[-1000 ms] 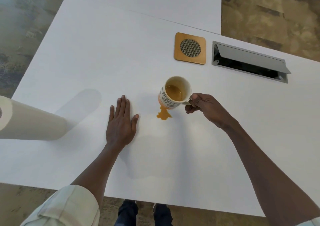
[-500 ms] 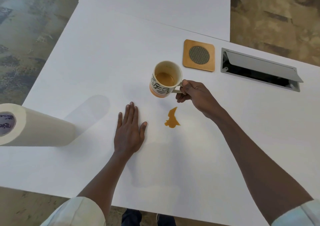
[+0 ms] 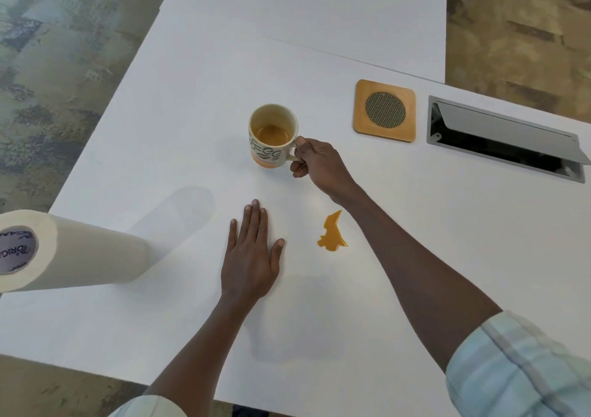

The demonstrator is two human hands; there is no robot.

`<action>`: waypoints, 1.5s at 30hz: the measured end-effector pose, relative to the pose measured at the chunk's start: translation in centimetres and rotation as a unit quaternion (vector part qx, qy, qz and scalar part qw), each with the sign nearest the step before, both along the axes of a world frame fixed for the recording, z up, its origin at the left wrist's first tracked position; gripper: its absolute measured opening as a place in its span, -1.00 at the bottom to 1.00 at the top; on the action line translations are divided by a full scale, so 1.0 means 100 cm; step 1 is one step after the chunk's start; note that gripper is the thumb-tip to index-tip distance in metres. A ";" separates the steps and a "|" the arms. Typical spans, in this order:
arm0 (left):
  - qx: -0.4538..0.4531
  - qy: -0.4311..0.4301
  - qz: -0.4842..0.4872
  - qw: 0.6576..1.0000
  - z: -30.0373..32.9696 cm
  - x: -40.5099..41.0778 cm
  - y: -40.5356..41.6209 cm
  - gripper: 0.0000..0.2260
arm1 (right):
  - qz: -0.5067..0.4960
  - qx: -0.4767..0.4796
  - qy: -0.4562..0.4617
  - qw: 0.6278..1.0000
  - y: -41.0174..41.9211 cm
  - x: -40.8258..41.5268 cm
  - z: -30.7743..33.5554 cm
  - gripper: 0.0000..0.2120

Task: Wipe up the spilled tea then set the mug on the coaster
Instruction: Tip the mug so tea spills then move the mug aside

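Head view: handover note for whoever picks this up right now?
Left hand: flat on the table, holding nothing.
Right hand: grips the handle of the mug, which is upright and part full.
Spilled tea: unwiped, between the two forearms.
Paper towel roll: untouched, at the left edge.
Coaster: bare, right of the mug.
Done: nothing yet.
Left: wipe the spill, then set the mug on the coaster.

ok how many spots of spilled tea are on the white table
1. A single orange-brown tea puddle lies on the white table, between the flat left hand and the right forearm. A further spot under an arm cannot be ruled out.
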State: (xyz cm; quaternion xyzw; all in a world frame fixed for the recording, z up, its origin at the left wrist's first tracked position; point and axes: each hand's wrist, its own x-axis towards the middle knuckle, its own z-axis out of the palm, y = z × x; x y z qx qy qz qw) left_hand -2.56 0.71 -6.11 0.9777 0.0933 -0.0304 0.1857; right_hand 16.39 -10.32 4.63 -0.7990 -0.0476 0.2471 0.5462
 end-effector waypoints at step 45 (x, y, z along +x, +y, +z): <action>0.002 0.009 -0.010 1.000 -0.001 0.000 0.002 -0.40 | -0.061 -0.004 0.050 0.997 0.003 0.002 -0.018 -0.64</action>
